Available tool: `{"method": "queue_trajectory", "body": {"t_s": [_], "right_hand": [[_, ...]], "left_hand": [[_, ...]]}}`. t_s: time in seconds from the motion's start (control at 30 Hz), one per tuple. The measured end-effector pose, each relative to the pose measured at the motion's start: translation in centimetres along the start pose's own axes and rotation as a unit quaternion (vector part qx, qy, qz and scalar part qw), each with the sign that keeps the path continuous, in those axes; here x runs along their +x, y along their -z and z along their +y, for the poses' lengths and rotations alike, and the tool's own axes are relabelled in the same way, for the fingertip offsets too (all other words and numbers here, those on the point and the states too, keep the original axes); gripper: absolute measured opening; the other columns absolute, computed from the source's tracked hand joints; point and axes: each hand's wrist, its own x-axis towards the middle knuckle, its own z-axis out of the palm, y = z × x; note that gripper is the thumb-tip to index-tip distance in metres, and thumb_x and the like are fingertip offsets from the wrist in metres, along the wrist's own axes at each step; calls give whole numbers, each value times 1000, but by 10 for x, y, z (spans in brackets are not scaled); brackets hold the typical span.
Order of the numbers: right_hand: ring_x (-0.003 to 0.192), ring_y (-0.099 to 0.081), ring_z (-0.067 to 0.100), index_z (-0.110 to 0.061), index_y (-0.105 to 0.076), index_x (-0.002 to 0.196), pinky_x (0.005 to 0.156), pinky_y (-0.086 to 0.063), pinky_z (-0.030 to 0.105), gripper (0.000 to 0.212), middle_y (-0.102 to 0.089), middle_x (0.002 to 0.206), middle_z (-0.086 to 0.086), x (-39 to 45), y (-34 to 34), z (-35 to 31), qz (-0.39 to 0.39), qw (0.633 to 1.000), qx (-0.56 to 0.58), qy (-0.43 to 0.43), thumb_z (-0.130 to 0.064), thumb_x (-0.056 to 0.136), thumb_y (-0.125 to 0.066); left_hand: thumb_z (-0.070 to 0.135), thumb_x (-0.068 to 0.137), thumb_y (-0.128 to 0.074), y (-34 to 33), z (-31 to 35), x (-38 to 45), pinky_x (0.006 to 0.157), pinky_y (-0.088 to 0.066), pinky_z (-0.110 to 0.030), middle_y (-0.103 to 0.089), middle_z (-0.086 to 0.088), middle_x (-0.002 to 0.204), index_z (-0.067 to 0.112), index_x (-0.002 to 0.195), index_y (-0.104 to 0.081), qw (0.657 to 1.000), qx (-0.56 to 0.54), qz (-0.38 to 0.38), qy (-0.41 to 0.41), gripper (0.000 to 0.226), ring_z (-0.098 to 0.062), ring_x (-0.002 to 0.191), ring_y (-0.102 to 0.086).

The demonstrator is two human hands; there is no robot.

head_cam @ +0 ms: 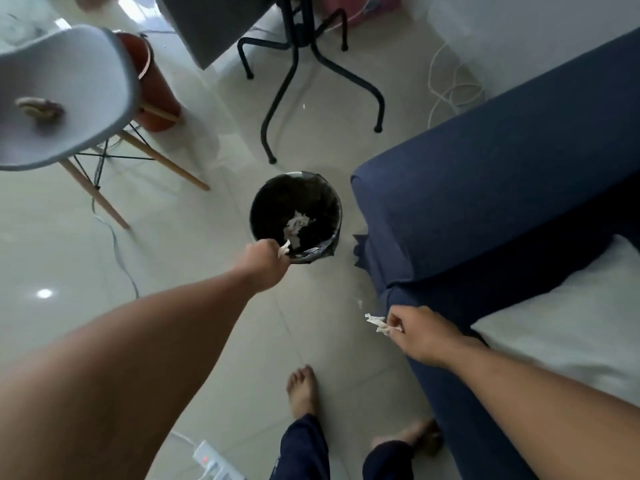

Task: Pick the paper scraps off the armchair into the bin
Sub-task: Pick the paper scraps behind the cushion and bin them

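Note:
A round black bin [266,199] with a dark liner stands on the tiled floor just left of the navy armchair [485,188]. White paper scraps [296,223] lie at its bottom. My left hand [265,259] reaches over the bin's near rim, fingers pinched on a small white scrap [284,248]. My right hand [420,336] hovers beside the armchair's front corner, closed on another crumpled white scrap [378,323] that sticks out to the left. A tiny white scrap [360,302] lies on the floor near the armchair's base.
A white cushion [561,327] lies on the armchair seat. A grey shell chair with wooden legs [65,98] stands at the left, a black-legged table [304,46] behind the bin. A power strip [214,460] and cables lie on the floor. My bare feet [303,389] stand near the armchair.

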Motion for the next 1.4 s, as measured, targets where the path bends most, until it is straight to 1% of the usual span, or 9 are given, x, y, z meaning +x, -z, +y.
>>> {"method": "queue_trajectory", "body": {"t_s": [0.13, 0.27, 0.37, 0.6, 0.87, 0.97, 1.07, 1.17, 1.4], "right_hand": [[81, -62, 20, -28, -60, 92, 67, -48, 35, 11, -65, 89, -6, 24, -9, -29, -1, 1000, 0, -7, -35, 99, -56], [80, -63, 23, -27, -58, 92, 61, -43, 34, 12, -65, 87, -5, 47, -9, -59, 29, 1000, 8, -3, -36, 99, -56], [77, -64, 23, -28, -57, 91, 64, -52, 37, 12, -66, 85, -4, 66, -3, -84, 47, 998, 28, 6, -36, 99, -57], [83, -63, 29, -31, -53, 96, 67, -53, 41, 7, -65, 92, 0, 108, 32, -146, 131, 990, 32, 32, -35, 101, -50], [85, -59, 36, -30, -51, 106, 65, -42, 39, 10, -67, 99, 4, 140, 69, -207, 203, 978, 3, 41, -24, 100, -45], [91, -57, 34, -39, -48, 134, 73, -43, 39, 34, -67, 117, 7, 147, 70, -217, 188, 981, 6, 41, -26, 103, -43], [114, -59, 38, -48, -26, 157, 80, -42, 39, 58, -62, 136, 10, 149, 66, -218, 161, 987, -3, 22, -29, 106, -43], [119, -60, 38, -49, -17, 160, 83, -44, 40, 63, -62, 137, 10, 149, 54, -208, 137, 990, -21, 3, -33, 106, -45], [118, -61, 37, -31, -45, 145, 80, -47, 41, 40, -62, 136, 9, 152, -6, -144, 72, 995, -46, -50, -35, 105, -47]], "left_hand": [[34, 96, -50, 16, -15, 33, 61, -41, -32, -63, -11, 83, 12, 81, -61, 1000, -16, 1, 13, 28, -34, 79, -60], [32, 95, -52, 24, -27, 53, 64, -44, -31, -64, -11, 86, 11, 90, -67, 999, -50, 2, 21, 27, -33, 81, -61], [32, 95, -52, 26, -33, 66, 70, -54, -36, -67, -13, 91, 10, 93, -68, 997, -79, 13, 21, 28, -35, 87, -65], [37, 92, -61, 28, -45, 81, 87, -53, -35, -71, -8, 116, 18, 141, -56, 987, -156, 33, 10, 52, -31, 110, -64], [41, 93, -57, 19, -89, 71, 91, -52, -38, -66, -3, 129, 25, 146, -51, 997, -81, -7, -9, 55, -28, 118, -60], [39, 96, -57, 15, -102, 69, 94, -48, -36, -67, -1, 129, 23, 145, -51, 998, -69, -4, -8, 52, -26, 123, -57], [37, 96, -56, 12, -112, 68, 96, -49, -37, -67, 0, 130, 24, 146, -50, 998, -65, -8, -1, 52, -25, 125, -57], [37, 95, -56, 7, -116, 69, 96, -51, -38, -69, 3, 127, 25, 146, -50, 998, -66, -19, 5, 53, -24, 124, -57], [36, 94, -56, -43, -111, 67, 93, -50, -36, -70, 6, 121, 24, 143, -51, 996, -70, -57, 5, 50, -24, 118, -60]]}}
